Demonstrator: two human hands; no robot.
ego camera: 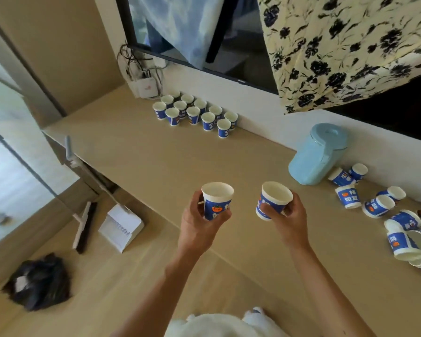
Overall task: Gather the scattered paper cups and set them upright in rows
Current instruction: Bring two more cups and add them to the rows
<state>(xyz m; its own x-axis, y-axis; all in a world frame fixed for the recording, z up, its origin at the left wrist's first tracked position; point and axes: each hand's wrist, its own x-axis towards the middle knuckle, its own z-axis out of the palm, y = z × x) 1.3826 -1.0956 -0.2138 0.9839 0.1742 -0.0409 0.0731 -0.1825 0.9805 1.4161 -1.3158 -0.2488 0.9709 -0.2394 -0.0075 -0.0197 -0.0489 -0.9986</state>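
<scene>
My left grip (199,222) is curled round the left cup (216,200) and my right grip (289,222) round the right cup (274,200), both mouth-up over the bench (156,152), nearer me than the jug (316,154). They look light: thin printed paper, tapered, with rolled rims, easily crushed, so I judge a soft hold on the wall suits. The rows (195,113) stand well left of the jug, and loose cups (399,222) lie tumbled to its right.
</scene>
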